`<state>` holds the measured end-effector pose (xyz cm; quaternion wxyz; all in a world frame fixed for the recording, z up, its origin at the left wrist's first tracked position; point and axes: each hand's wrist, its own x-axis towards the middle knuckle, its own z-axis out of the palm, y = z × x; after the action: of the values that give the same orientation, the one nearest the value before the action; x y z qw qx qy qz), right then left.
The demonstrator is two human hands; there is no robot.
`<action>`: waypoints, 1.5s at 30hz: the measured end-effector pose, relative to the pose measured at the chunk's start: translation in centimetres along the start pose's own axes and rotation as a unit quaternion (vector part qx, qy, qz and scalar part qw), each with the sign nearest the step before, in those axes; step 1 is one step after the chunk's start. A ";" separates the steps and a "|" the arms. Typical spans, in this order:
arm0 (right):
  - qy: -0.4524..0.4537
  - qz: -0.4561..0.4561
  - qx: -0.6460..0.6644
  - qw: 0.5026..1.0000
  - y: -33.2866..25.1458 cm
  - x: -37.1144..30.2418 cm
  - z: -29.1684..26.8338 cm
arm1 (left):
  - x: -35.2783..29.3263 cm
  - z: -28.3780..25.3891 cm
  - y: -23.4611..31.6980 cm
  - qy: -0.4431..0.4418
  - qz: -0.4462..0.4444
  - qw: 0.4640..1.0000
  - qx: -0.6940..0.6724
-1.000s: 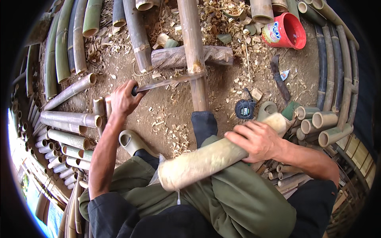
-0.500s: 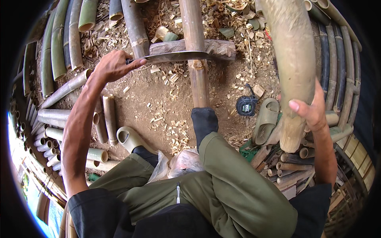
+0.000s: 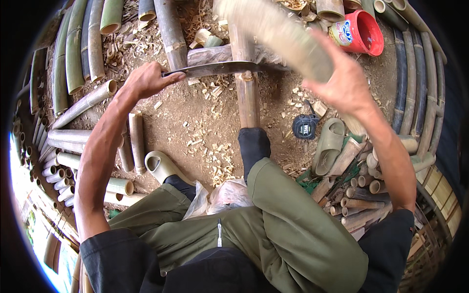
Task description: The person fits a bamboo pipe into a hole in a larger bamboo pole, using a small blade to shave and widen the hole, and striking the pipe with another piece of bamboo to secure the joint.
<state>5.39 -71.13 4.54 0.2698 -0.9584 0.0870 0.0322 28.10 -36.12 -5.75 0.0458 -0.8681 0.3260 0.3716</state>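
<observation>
My left hand (image 3: 150, 80) is closed round the handle of a machete (image 3: 215, 69). Its long dark blade lies level across a bamboo pole (image 3: 248, 100). Raised at the right, my right hand (image 3: 349, 78) grips a thick pale wooden club (image 3: 293, 46), smeared by motion. The club's heavy end slants up and left above the pole, hiding part of it and the blade's tip area. A rough wooden block (image 3: 207, 56) lies crosswise under the pole. My foot in a black sock (image 3: 254, 144) is against the pole's near end.
A black tape measure (image 3: 305, 127) and an olive clog (image 3: 328, 146) lie right of the pole. Another clog (image 3: 161, 167) sits left. Behind stands a red bucket (image 3: 366, 33). Bamboo lengths (image 3: 73, 53) line both sides; cut pieces (image 3: 361, 202) are piled right. Wood chips cover the ground.
My right hand has risen and moved left, swinging the club from upright at the right to a slant over the pole. The red bucket has come into sight. The machete stays across the pole.
</observation>
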 end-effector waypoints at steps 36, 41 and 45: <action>-0.151 0.032 0.031 0.988 -3.0 0.0 1.4 | 0.4 0.0 -0.8 -0.077 0.017 0.994 -0.070; 0.138 -0.046 0.163 0.976 -1.6 0.4 -3.0 | -5.6 6.7 0.3 0.283 0.153 0.947 0.016; 0.116 -0.035 0.152 0.981 -1.0 -0.2 -3.6 | -9.4 8.6 2.6 0.289 0.102 0.952 0.015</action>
<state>5.43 -72.16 8.17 0.4014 -0.9059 0.0881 -0.1021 16.41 -30.41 -5.20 -0.0761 -0.8996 0.4177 0.1026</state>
